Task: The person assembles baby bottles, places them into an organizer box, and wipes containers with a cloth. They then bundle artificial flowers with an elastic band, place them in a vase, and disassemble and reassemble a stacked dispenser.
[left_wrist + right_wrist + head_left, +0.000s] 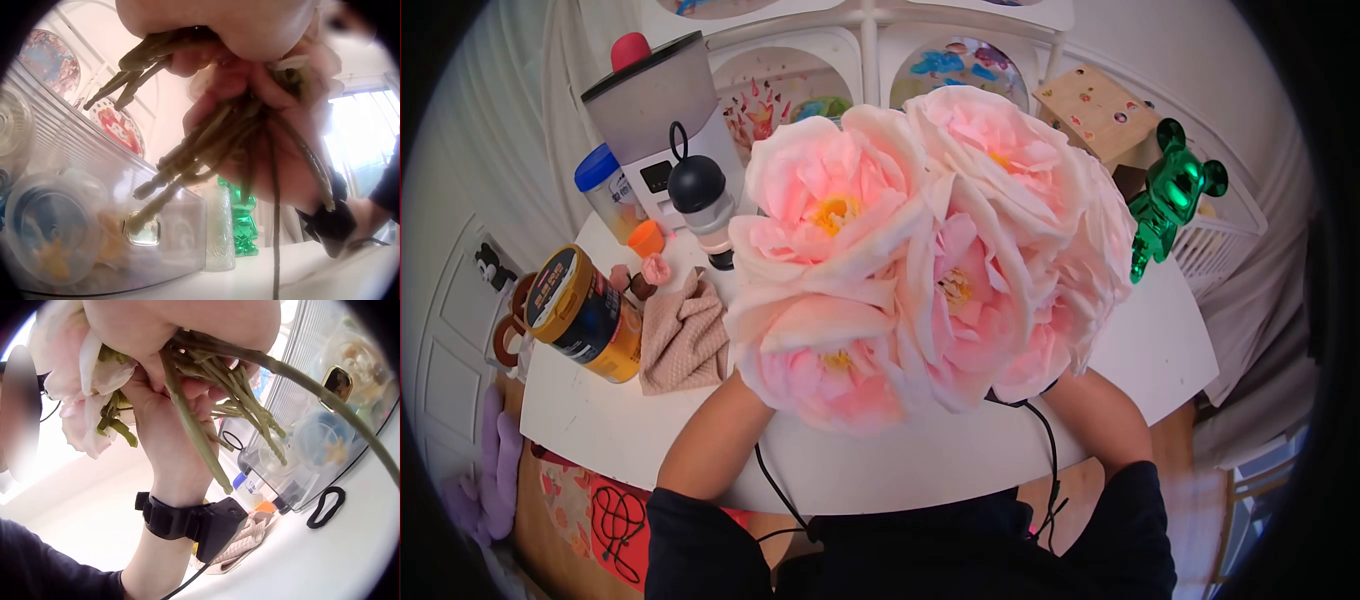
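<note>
A big bunch of pale pink flowers with yellow centers fills the middle of the head view and hides both hands there. In the left wrist view my left hand grips a cluster of green stems at the top. My right hand holds more stems just beyond it, one long thin stem hanging toward the table. The right wrist view shows my right hand curled round stems, with a long one bending right. Close below, my left hand grips stems under the petals.
A clear plastic box and a textured clear glass stand on the white table, near a shiny green bear figure. A black hair tie lies by the box. At left are a tub, a pink cloth and a black-capped bottle.
</note>
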The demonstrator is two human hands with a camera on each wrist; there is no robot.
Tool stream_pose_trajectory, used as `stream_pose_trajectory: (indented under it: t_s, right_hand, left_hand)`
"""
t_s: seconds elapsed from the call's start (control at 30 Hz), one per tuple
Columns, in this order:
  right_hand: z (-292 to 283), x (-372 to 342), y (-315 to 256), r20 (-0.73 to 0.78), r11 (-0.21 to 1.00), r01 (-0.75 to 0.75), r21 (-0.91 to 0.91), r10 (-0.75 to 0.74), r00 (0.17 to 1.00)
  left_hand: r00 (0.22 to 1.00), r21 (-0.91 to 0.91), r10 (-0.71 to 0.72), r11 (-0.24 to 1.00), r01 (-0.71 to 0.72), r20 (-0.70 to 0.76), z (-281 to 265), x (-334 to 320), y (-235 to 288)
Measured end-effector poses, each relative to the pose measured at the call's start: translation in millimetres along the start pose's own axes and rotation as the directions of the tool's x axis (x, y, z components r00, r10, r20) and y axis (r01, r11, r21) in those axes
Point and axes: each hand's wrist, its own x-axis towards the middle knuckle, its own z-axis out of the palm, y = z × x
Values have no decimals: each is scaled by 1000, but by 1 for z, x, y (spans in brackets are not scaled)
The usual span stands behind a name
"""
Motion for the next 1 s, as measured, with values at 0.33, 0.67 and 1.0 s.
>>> stream_pose_trajectory:
  t_s: [0.33,0.67,1.0]
  right_hand:
    - [-20,-12,10,64,988,89,-126,-82,995]
    - [-26,-4,23,123,952,180,-248,-153,980]
    - [-19,6,9,107,422,-348,837,498,861]
  left_hand:
    - [1000,-3,6,1000,-6,11,-1,8,4]
    - [999,-6,18,1000,-18,36,-7,0,12]
    - [999,-9,21,1000,-20,48,23,18,17]
